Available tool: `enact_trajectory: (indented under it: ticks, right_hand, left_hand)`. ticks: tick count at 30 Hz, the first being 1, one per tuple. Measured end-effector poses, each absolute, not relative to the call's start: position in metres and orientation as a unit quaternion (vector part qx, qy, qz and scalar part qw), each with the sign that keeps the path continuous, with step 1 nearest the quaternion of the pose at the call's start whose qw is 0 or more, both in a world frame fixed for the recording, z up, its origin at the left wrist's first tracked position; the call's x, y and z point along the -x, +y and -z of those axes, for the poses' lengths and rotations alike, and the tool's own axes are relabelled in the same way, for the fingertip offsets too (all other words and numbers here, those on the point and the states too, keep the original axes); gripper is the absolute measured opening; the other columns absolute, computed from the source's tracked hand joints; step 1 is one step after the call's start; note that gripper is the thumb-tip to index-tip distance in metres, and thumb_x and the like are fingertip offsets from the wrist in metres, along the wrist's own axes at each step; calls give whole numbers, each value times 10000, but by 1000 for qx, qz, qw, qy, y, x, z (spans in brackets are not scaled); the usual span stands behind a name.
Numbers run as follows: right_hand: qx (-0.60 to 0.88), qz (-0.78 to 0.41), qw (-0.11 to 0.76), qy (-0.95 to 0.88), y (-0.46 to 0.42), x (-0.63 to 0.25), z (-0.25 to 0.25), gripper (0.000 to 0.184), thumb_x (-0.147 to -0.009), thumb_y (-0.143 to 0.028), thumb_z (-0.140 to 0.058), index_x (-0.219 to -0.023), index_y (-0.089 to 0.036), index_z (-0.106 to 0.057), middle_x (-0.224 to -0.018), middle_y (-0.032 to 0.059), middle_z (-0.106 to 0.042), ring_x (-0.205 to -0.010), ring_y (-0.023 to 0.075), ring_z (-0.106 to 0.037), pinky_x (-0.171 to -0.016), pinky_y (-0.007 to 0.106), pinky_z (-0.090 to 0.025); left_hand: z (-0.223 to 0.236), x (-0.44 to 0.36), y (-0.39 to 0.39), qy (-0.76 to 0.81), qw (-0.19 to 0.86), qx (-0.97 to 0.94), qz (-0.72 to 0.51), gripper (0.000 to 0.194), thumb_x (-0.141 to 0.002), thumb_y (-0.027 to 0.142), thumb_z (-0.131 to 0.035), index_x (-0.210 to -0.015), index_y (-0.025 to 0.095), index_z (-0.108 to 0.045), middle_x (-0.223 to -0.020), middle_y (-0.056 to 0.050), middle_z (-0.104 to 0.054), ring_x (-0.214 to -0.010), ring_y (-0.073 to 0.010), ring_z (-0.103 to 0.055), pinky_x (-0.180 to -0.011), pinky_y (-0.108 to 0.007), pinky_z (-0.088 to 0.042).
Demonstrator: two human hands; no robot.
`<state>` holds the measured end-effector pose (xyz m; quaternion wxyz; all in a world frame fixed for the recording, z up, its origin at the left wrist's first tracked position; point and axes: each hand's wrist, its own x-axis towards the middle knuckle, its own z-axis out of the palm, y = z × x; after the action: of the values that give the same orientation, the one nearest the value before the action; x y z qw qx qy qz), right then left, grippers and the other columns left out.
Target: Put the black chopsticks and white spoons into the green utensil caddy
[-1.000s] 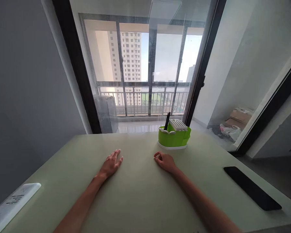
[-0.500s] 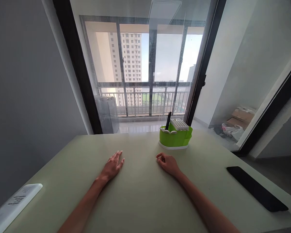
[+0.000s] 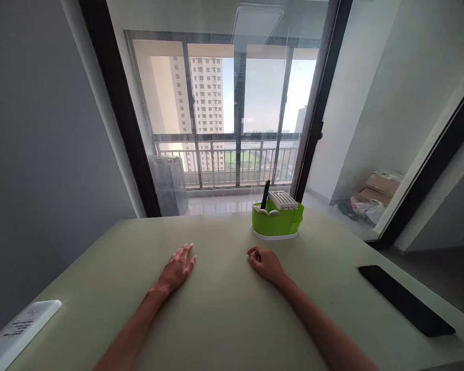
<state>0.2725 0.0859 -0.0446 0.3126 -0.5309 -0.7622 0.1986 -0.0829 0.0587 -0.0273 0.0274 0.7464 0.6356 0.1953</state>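
Note:
My left hand (image 3: 177,268) lies palm down on the pale green table (image 3: 216,309), fingers stretched out and thumb apart, holding nothing. To the right, my right hand (image 3: 266,264) rests on its side with the fingers curled in toward the thumb; I see nothing held in it. Just beyond the right hand stands a green utensil caddy (image 3: 272,222) on a white base. It carries black chopsticks (image 3: 265,195), white spoons (image 3: 268,212) and a white slotted rack (image 3: 283,199) on top. Neither hand touches the caddy.
A white flat object (image 3: 21,330) with printed lines lies at the table's left edge. Along the right side is a long black flat object (image 3: 406,300). Past the table are a dark-framed glass door (image 3: 118,108) and, at right, cardboard boxes (image 3: 381,188) on the floor.
The camera view has shifted slightly. Both hands keep the same pose, and the caddy and other objects stay in place on the table.

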Motion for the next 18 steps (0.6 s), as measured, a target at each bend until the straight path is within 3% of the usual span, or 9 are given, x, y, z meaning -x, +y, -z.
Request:
enact_trajectory:
  ticks: [13,18]
  right_hand:
    - [532,-204,311,-761,86,-274,45,234,-925,-318,-543,-1045,-235,-725,-790,-5,-731,-711,167,-649,-648,261,-391]
    - [528,-206,313,-762,85,-274,46,242,-928,-320,-531,-1043,-230,-724,-788,-1,-729,-711,168,-648,-647,261,-389]
  left_hand:
    - [29,83,62,632,28,-748,-199,577,-974,478,-388,-1484,216,-463,-1539,-99,-522,-1471,-279,-423,-1216,-448,-333]
    - [28,82,61,630,24,-755,-182,603,-988,482,-350,-1497,171,-440,-1552,-124,-500,-1492,-265,-390,-1231,-423,-304]
